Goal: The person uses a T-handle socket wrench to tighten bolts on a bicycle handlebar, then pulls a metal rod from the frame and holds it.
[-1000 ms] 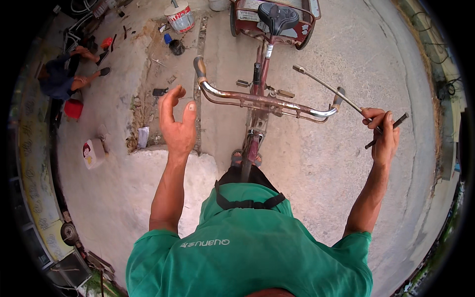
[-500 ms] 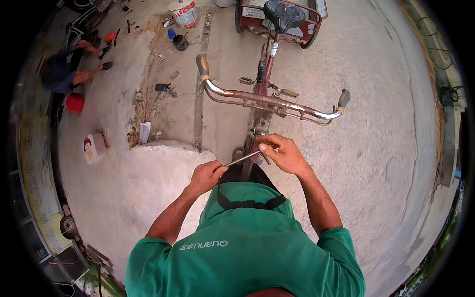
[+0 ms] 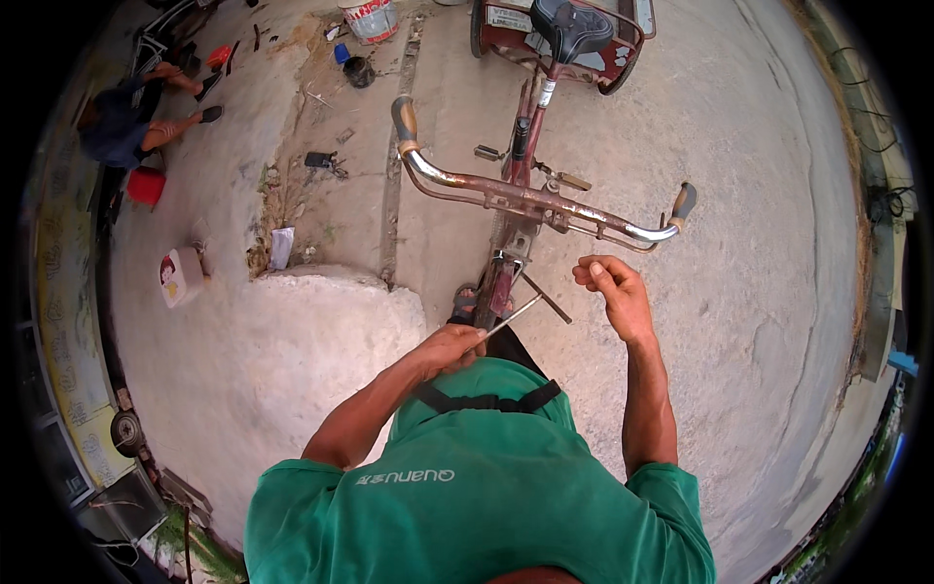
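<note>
A rusty tricycle stands in front of me, its curved handlebar (image 3: 545, 201) toward me. My left hand (image 3: 452, 348) is closed around one end of a thin metal rod (image 3: 511, 316), low over the front wheel. The rod's far end meets a darker bar (image 3: 556, 307) that slants down to the right from the front fork; whether the two are joined I cannot tell. My right hand (image 3: 621, 297) hovers right of the bar, below the right grip. Its fingers are loosely bent and apart, with nothing visible in them.
Behind the handlebar are a black saddle (image 3: 572, 31) and a red cargo box (image 3: 623, 60). A person (image 3: 122, 122) sits at far left near a red stool (image 3: 146, 185). A pinkish-white container (image 3: 182, 276), a bucket (image 3: 370, 19) and a raised concrete slab (image 3: 341, 321) lie left.
My right hand has let go near the rod and moved right and away from the wheel. My left hand has shifted right with the rod. The slanted bar shows more fully.
</note>
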Demonstrator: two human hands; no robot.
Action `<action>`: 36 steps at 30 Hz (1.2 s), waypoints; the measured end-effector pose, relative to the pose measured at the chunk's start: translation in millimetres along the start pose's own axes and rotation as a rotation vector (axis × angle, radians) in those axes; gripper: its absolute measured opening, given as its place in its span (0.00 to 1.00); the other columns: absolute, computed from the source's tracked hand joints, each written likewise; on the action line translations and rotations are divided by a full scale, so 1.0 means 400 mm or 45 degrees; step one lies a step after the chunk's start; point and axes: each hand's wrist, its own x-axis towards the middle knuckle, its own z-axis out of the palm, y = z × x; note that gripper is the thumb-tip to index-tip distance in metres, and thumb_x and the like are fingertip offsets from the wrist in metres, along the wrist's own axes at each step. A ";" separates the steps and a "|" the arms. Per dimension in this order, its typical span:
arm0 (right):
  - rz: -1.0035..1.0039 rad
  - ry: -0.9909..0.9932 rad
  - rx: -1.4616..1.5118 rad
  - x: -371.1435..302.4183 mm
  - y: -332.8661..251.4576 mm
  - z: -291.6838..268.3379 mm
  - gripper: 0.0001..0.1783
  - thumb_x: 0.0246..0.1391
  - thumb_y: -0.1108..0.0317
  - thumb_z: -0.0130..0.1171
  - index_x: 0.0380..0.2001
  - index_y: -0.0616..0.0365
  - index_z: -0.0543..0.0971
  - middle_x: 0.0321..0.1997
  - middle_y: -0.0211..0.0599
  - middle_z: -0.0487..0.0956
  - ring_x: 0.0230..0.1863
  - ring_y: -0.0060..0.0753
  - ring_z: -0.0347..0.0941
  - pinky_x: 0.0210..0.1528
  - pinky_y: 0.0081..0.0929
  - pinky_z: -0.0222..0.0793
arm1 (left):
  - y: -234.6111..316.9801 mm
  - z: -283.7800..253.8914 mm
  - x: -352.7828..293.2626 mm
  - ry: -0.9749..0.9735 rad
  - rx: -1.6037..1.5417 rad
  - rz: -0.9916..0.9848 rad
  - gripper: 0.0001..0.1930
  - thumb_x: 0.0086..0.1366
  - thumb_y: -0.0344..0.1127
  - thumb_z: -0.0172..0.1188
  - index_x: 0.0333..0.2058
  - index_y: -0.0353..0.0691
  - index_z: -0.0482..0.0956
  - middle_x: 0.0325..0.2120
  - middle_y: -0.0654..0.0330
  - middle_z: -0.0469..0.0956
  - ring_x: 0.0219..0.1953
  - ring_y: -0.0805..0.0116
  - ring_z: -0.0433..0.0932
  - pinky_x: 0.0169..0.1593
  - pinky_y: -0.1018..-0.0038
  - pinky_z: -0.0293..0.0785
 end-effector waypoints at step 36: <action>-0.220 0.422 0.120 0.023 0.103 -0.117 0.15 0.73 0.61 0.59 0.46 0.64 0.84 0.41 0.37 0.87 0.43 0.28 0.83 0.51 0.30 0.76 | 0.012 -0.011 0.035 0.263 -0.307 0.061 0.21 0.82 0.53 0.47 0.36 0.41 0.72 0.15 0.65 0.65 0.12 0.77 0.54 0.16 0.74 0.47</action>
